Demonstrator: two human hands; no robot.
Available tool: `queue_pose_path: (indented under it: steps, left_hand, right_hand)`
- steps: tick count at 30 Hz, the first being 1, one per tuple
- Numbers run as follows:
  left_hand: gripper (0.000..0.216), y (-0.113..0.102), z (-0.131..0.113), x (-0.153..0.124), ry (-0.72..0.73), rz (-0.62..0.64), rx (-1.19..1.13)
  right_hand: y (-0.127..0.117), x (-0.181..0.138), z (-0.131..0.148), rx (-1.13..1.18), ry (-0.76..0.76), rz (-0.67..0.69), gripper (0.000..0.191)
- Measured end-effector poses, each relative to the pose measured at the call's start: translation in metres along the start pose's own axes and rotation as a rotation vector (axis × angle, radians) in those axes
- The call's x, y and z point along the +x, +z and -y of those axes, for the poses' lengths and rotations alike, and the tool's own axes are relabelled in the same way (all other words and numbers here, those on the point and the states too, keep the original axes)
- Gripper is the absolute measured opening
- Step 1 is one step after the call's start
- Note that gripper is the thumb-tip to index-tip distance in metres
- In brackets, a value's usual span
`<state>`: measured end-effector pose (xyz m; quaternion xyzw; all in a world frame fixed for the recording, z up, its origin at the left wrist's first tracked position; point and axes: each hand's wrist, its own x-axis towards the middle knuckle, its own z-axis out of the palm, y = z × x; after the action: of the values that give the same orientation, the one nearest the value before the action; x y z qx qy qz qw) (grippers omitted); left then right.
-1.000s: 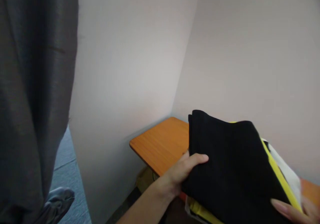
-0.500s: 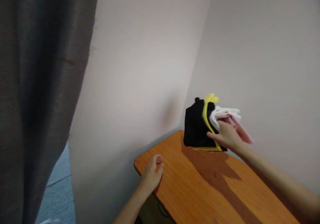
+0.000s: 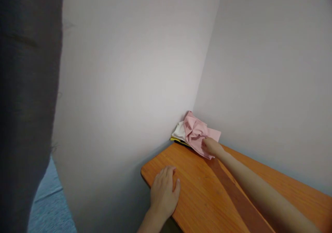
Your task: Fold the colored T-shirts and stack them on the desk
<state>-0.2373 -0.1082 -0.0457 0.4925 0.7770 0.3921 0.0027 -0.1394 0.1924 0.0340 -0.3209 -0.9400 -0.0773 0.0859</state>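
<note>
Cloth [image 3: 195,131], pale pink and crumpled, lay over folded white fabric [image 3: 178,132] on the brown wooden tabletop [image 3: 199,188], seemingly light and soft, best gathered by a fold. The right hand [image 3: 211,146] curled against it, whether clamped I couldn't tell; the left hand [image 3: 164,193] lay spread, empty.

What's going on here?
A person's right hand is at a crumpled pink cloth on a wooden table, in the corner between two walls; whether its fingers grip the cloth is unclear. White cloth and yellow cloth show below the pink. The left hand is open at the table's left edge.
</note>
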Motion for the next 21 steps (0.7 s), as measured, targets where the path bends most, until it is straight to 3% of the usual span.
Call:
queue_pose_path:
  steps: [6,12,16,21]
  left_hand:
    - [0.035,0.001,0.002,0.001,0.011,-0.015,0.003]
    - [0.035,-0.001,0.002,0.001,0.013,-0.008,0.01]
    - [0.032,-0.003,-0.001,0.002,0.016,-0.01,0.026]
    - [0.029,0.002,0.004,0.007,0.067,-0.021,0.071]
  right_hand:
    - [-0.012,-0.01,0.004,0.09,0.012,-0.182,0.019]
    - [-0.069,-0.033,-0.018,0.214,0.134,-0.427,0.016]
    - [-0.099,-0.114,-0.055,0.481,0.208,-0.563,0.028]
    - [-0.081,-0.272,-0.122,0.56,0.386,-0.49,0.039]
